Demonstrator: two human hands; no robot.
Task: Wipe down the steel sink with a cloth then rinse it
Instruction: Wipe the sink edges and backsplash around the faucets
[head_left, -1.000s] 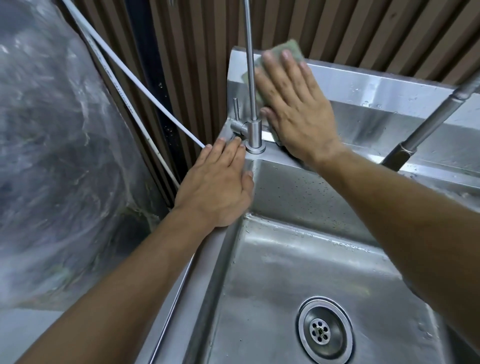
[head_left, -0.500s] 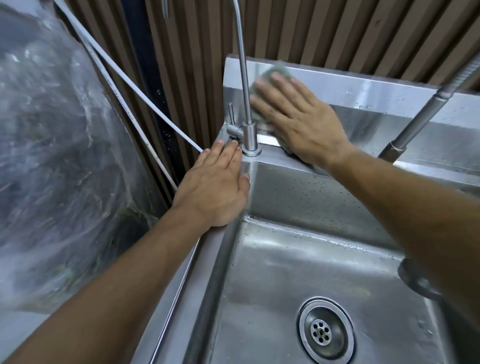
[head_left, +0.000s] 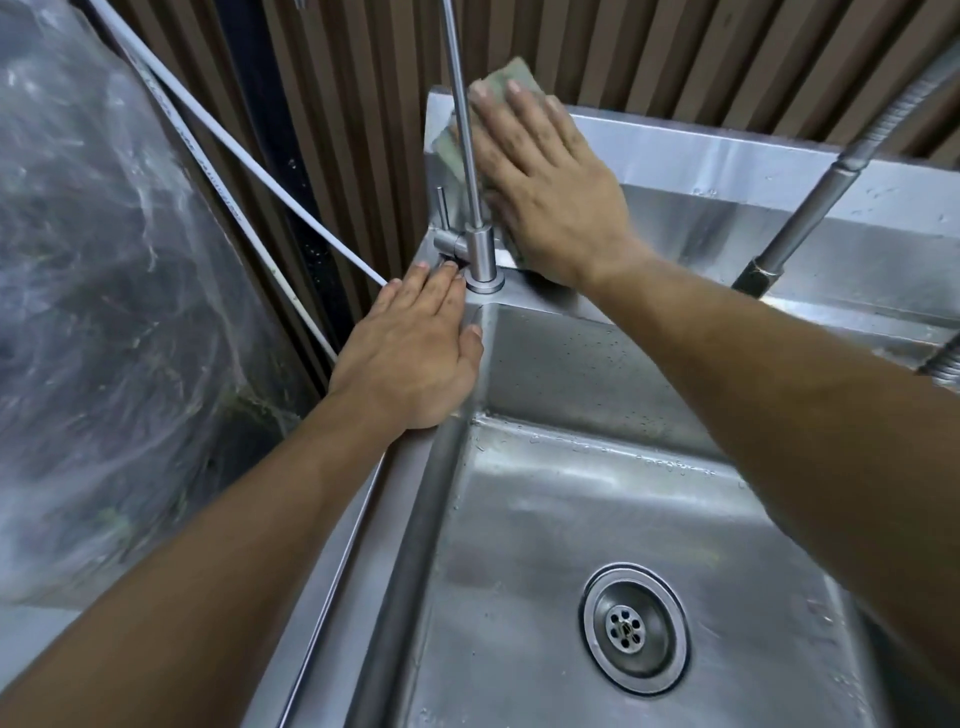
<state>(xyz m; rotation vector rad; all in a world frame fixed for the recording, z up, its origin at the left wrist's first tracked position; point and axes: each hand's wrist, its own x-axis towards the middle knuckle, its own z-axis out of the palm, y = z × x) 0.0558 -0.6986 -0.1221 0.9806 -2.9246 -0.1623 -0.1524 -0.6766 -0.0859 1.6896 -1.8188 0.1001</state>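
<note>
Steel sink (head_left: 597, 519) backsplash: right hand (head_left: 550, 187), fingers flat, presses green cloth (head_left: 514, 73) against it; left hand (head_left: 415, 353), fingers straight, rests on rim beside slim tap (head_left: 480, 249); no legible writing.

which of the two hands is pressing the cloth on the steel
The right hand, flat on the green cloth against the steel sink's backsplash. The left hand rests bare on the rim.

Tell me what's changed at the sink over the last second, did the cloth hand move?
Yes. The right hand, pressing the green cloth flat on the steel backsplash, slid down half a second ago and is now back up at the top edge, as a second ago. The left hand stayed flat on the sink's left rim beside the small faucet. Nothing was taken up or let go.
</note>
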